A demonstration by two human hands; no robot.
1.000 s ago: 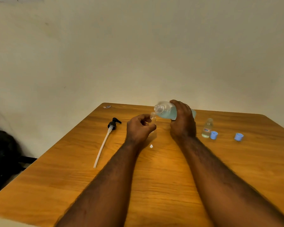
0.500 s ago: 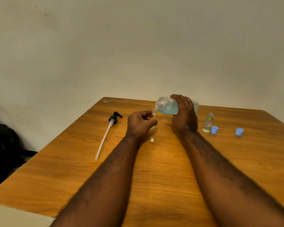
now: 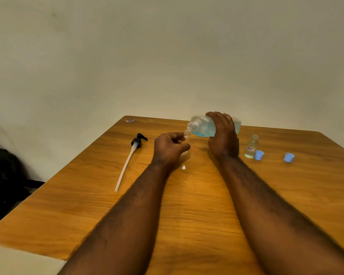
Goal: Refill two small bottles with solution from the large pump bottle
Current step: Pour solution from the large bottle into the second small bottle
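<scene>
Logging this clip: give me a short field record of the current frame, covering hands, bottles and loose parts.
left hand: pinches first small bottle, just under the large bottle's mouth
right hand: grips large bottle, tipped sideways, blue liquid inside
second small bottle: upright on table, uncapped
blue caps: one cap beside the second small bottle, other cap further right
pump: removed, lying left of left hand
liquid stream: cannot tell

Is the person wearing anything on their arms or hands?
No. The left hand and right hand are bare, without gloves or visible rings. The left forearm and right forearm are bare and hairy, with no sleeve, watch or bracelet in view.
</scene>
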